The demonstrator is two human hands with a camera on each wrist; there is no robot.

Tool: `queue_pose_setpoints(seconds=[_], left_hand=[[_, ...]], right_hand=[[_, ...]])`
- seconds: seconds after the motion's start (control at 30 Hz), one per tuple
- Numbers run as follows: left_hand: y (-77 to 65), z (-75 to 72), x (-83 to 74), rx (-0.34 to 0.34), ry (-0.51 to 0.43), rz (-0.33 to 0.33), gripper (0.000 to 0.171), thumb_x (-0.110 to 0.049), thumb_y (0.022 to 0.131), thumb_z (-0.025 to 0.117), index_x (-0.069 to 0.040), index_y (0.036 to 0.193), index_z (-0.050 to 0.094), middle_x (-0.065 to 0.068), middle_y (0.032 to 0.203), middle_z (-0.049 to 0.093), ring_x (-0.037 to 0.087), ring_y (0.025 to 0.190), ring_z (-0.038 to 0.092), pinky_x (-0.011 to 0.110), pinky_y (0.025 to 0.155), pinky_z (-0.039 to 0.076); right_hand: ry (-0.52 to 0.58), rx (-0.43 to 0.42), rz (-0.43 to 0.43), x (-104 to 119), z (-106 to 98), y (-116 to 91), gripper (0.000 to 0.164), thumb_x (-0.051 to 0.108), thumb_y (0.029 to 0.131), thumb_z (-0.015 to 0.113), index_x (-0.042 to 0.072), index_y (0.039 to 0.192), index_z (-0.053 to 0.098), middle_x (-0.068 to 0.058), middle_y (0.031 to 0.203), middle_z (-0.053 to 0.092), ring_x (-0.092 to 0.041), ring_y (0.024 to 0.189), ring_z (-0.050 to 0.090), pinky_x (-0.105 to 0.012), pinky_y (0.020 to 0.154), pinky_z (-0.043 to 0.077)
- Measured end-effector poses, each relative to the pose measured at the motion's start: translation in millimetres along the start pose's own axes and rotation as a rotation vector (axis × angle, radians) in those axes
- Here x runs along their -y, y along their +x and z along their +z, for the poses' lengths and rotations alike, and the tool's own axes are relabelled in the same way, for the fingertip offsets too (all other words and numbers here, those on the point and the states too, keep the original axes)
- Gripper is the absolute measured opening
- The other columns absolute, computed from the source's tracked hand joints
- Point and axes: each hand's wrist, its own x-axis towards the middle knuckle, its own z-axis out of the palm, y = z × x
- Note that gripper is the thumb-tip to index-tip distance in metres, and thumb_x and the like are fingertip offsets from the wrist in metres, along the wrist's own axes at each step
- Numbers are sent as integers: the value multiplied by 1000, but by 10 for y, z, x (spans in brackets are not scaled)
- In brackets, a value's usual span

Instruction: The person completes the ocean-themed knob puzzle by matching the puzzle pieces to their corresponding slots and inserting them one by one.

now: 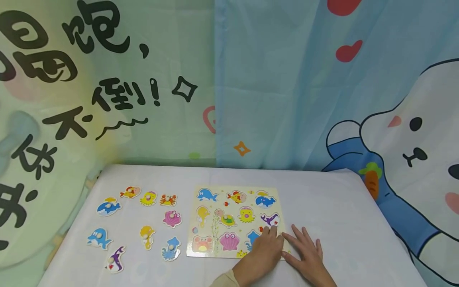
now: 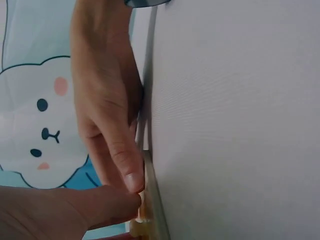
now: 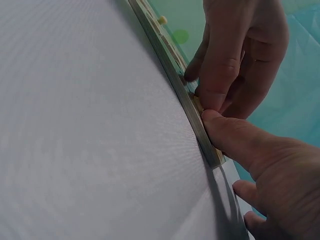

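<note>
A pale yellow puzzle board (image 1: 206, 258) printed with sea animals lies on the white table. My left hand (image 1: 263, 249) reaches over its lower right corner, fingers bent down onto the board; whatever lies under the fingertips is hidden. My right hand (image 1: 306, 255) has its fingers spread at the board's right edge. In the right wrist view, the right thumb (image 3: 232, 131) touches the board's rim beside the left fingertips (image 3: 212, 97). A wooden knob (image 3: 162, 20) sticks up from the board farther along. The turtle (image 1: 226, 218) shows in the board's middle.
Loose knobbed pieces lie left of the board: a purple whale (image 1: 115, 261), dolphin (image 1: 99, 239), spouting whale (image 1: 108, 207), fish (image 1: 130, 192), octopus (image 1: 148, 198), crab (image 1: 168, 200), shell (image 1: 172, 219), seahorse (image 1: 147, 237) and squid (image 1: 171, 249). A printed curtain (image 1: 265, 87) hangs behind.
</note>
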Motion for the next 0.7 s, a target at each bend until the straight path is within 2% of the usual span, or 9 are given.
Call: queue_pose_setpoints(seconds=[0.2, 0.27, 0.47, 0.7], left_hand=[[-49, 30, 65, -183, -30, -2, 28, -29, 84, 73, -16, 108, 69, -2, 93, 50, 8, 78, 39, 14, 59, 29], [-56, 37, 94, -215, -35, -5, 27, -29, 83, 73, -17, 106, 69, -3, 91, 49, 8, 77, 38, 15, 59, 26], [-81, 32, 238, -213, -73, -36, 28, -32, 84, 73, -18, 108, 69, -4, 93, 51, 8, 81, 42, 15, 62, 30], [-124, -89, 600, -229, -196, -106, 28, -24, 88, 69, -12, 113, 69, 1, 97, 51, 10, 82, 40, 15, 66, 35]], right_hand=[[-7, -2, -10, -1, 13, 6, 55, 40, 79, 74, 15, 127, 63, -26, 149, 39, -57, 137, 21, -79, 101, 2], [-4, -5, -9, 7, 12, 6, 55, 40, 79, 74, 15, 127, 63, -26, 149, 39, -57, 137, 21, -79, 101, 2], [-8, 29, 28, 37, 0, 4, 56, 42, 80, 73, 15, 128, 62, -26, 151, 36, -57, 139, 17, -79, 102, 0], [-26, 63, 74, 69, -27, 2, 60, 46, 80, 71, 16, 131, 60, -24, 154, 32, -55, 141, 13, -78, 103, -2]])
